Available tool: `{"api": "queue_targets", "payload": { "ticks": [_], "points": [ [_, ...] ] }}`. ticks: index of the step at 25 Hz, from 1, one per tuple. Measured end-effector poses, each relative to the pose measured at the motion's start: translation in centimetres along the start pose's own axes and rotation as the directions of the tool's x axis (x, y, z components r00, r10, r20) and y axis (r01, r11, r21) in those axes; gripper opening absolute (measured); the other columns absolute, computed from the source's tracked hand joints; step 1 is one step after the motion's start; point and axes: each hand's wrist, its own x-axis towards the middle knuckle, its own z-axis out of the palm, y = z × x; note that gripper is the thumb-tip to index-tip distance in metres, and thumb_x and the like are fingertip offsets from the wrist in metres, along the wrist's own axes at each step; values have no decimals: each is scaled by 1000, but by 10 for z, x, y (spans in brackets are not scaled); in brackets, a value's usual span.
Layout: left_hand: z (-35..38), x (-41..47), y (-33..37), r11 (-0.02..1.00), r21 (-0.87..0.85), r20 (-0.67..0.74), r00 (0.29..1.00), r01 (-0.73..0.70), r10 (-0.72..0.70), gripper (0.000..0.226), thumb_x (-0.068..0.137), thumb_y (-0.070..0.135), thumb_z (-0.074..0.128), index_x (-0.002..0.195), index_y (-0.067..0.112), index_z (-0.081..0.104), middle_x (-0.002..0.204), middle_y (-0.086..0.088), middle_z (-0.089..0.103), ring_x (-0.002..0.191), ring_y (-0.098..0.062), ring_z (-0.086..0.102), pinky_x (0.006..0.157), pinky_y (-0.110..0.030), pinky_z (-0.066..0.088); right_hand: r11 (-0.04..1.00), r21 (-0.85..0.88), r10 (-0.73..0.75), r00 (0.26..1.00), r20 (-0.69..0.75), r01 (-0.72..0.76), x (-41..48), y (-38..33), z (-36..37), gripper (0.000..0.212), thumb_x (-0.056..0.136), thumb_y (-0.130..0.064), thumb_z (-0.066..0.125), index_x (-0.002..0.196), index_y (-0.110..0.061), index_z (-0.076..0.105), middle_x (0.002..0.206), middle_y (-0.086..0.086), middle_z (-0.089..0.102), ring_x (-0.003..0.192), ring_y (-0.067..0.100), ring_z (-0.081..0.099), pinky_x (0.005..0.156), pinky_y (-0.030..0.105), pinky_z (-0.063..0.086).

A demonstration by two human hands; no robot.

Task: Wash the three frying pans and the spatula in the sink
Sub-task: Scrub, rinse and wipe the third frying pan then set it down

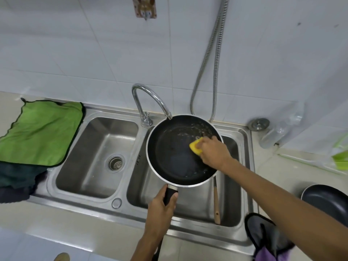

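One frying pan (173,153) in left hand (162,206), sponge (195,147) in right hand (213,152)

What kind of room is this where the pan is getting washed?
Most likely a home kitchen. There is a steel double sink with a curved tap against a tiled wall, and the right hand scrubs a black frying pan with a yellow sponge.

The pan (169,151) is over the right basin (232,196), spatula (216,206) seemingly beneath.
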Motion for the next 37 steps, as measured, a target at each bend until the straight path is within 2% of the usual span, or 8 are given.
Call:
{"api": "queue_targets", "payload": {
  "ticks": [5, 9, 12, 18, 23, 26, 32, 37],
  "points": [
    [-13, 3, -3, 997, 66, -19, 999, -31, 33, 42, 97, 45, 66, 137, 44, 57, 78, 1, 73, 71, -18, 66, 70, -39, 57, 975, 105, -192, 980, -48, 196, -24, -70, 15, 36, 84, -20, 66, 120, -23, 68, 126, 4, 59, 107, 34, 54, 89, 41, 55],
    [-19, -2, -4, 999, 33, 5, 1000, 16, -16, 41, 97, 46, 66, 136, 35, 64, 76, 1, 71, 71, -22, 67, 71, -46, 61, 994, 109, -24, 998, -61, 31, 40, -73, -3, 39, 86, -21, 64, 125, -20, 66, 127, 5, 57, 112, 35, 53, 94, 44, 52],
    [-23, 3, -7, 998, 12, -3, 998, 56, -56, 41, 98, 39, 67, 138, 33, 63, 80, 2, 74, 74, -19, 70, 73, -40, 60, 996, 17, 93, 993, -72, -92, 33, -34, -10, 39, 85, -21, 64, 124, -18, 65, 127, 6, 57, 110, 36, 52, 91, 42, 52],
    [-26, 10, 0, 998, 66, 65, 998, -19, 15, 42, 100, 40, 64, 141, 33, 60, 82, 5, 74, 75, -14, 68, 72, -36, 58, 976, 145, -152, 986, -65, 160, -22, -92, 9, 39, 78, -17, 69, 116, -27, 69, 120, -2, 57, 101, 34, 52, 86, 43, 51],
    [-25, 4, 2, 998, 66, 86, 996, -13, 7, 44, 99, 44, 64, 141, 30, 61, 98, 13, 77, 91, -5, 71, 80, -29, 59, 983, 181, 46, 998, -41, -38, 51, -82, -11, 37, 87, -21, 67, 124, -27, 67, 126, 2, 55, 112, 36, 52, 95, 45, 48],
    [-29, 2, -3, 998, 68, 54, 998, 7, -11, 42, 99, 44, 64, 139, 32, 61, 88, 11, 75, 80, -9, 70, 75, -35, 61, 987, 72, 148, 986, -74, -143, 40, -38, -12, 35, 86, -22, 66, 121, -22, 68, 126, 4, 56, 110, 38, 53, 90, 46, 51],
    [-36, -2, -10, 995, 95, 25, 1000, 14, -17, 37, 98, 41, 66, 134, 35, 62, 81, 8, 72, 73, -10, 68, 72, -37, 59, 993, 110, -29, 998, -57, 35, -49, -90, 7, 36, 77, -20, 69, 112, -26, 70, 118, -2, 58, 99, 34, 56, 82, 43, 55],
    [-36, -11, -7, 994, 103, 35, 999, 24, -28, 45, 98, 53, 61, 139, 34, 59, 90, 9, 74, 81, -8, 71, 77, -37, 61, 971, 237, 5, 998, -67, 11, 24, -122, -10, 36, 86, -23, 67, 122, -27, 67, 125, 1, 55, 112, 34, 53, 92, 45, 50]
  ]
}}
